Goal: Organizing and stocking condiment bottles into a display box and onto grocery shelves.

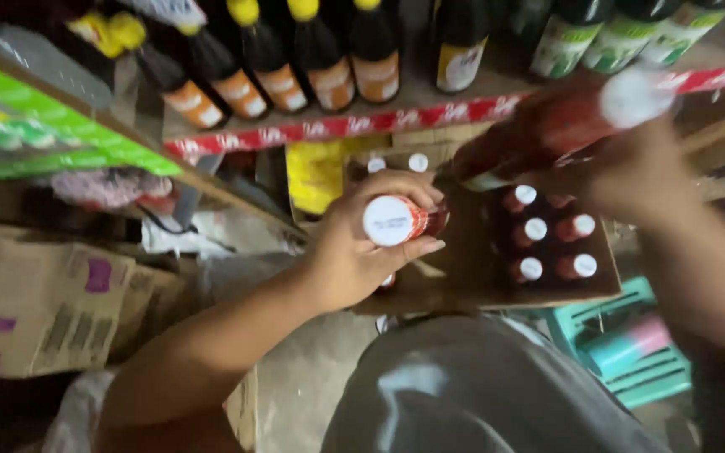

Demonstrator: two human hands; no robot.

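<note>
My left hand [361, 243] grips a red sauce bottle with a white cap [389, 220], held upright just above an open cardboard box [472, 268]. My right hand [631, 176] holds a second red bottle [547, 130] tilted toward the shelf, its white cap [631, 96] pointing right; it is blurred. Several more red bottles with white caps [547, 243] stand inside the box.
A shelf with a red edge strip [396, 122] carries several dark bottles with yellow caps [295, 59] and green-labelled bottles [614, 38]. Cardboard cartons [35, 302] lie at the left. A teal plastic stool [631, 344] stands at the lower right. My grey-clad knee [480, 394] is below.
</note>
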